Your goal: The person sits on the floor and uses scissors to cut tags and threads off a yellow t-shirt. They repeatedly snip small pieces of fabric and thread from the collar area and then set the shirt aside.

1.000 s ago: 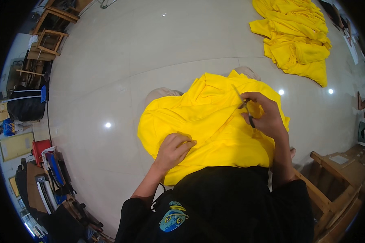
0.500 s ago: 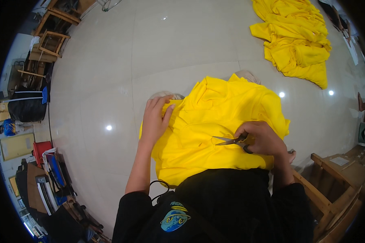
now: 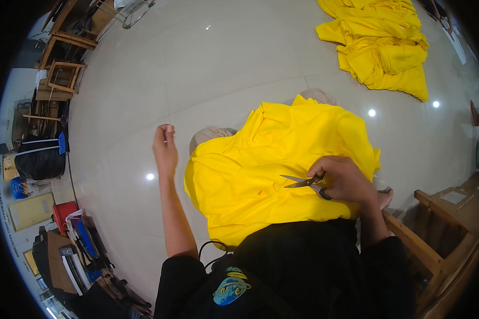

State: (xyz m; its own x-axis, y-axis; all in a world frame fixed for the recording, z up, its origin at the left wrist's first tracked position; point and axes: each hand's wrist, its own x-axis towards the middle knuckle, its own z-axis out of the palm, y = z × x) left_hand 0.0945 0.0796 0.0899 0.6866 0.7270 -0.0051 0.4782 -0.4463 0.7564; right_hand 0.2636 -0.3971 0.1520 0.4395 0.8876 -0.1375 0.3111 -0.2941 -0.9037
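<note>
A yellow garment (image 3: 271,159) lies spread and rumpled over my lap. My right hand (image 3: 346,178) grips a pair of scissors (image 3: 302,182) above it, fingers in the handle loops; the blades are slightly parted and point left. My left hand (image 3: 166,151) is held out over the floor, left of the garment and apart from it. Its fingertips are pinched together, and whatever may be between them is too small to make out.
A heap of yellow garments (image 3: 380,50) lies on the pale tiled floor (image 3: 127,95) at the far right. Wooden furniture (image 3: 426,234) stands close on my right. Along the left are a black bag (image 3: 41,159), a red container (image 3: 65,215) and a small wooden stool (image 3: 66,77).
My left hand has left the garment, moved out to the left over the floor and closed its fingertips. The right hand and scissors have hardly moved. The whole view has tilted slightly.
</note>
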